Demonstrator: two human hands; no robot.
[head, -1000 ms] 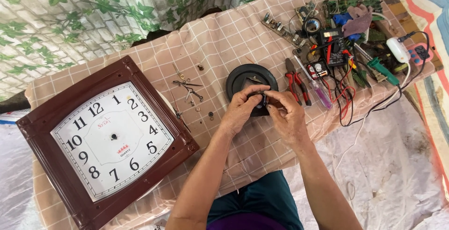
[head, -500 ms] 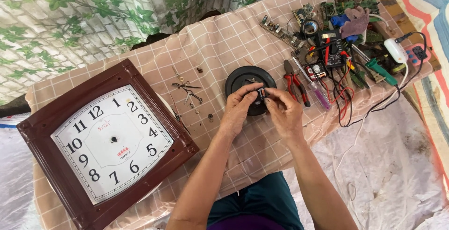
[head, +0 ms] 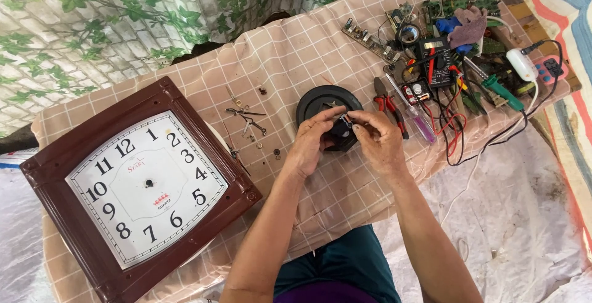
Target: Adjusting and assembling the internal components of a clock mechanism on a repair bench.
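Both of my hands meet over the middle of the table. My left hand point(head: 311, 143) and my right hand point(head: 381, 139) together grip a small black box-shaped clock movement point(head: 342, 133), fingertips pinching its top. Behind it lies a round black dish point(head: 320, 101). A large wall clock point(head: 145, 186) with a dark brown frame and white dial lies face up at the left, without hands on the dial. Loose clock hands and small screws point(head: 246, 121) are scattered between the clock and my left hand.
Red-handled pliers point(head: 387, 104), a purple-handled screwdriver point(head: 419, 124), a black multimeter point(head: 435, 62) with red and black leads, a green-handled soldering iron point(head: 499, 90), circuit boards point(head: 370, 35) and a white plug adapter point(head: 523, 65) crowd the right end. A checked cloth point(head: 296, 50) covers the table.
My hands have kept their place over the black dish; the fingers have shifted slightly on the movement. Nothing else has moved.
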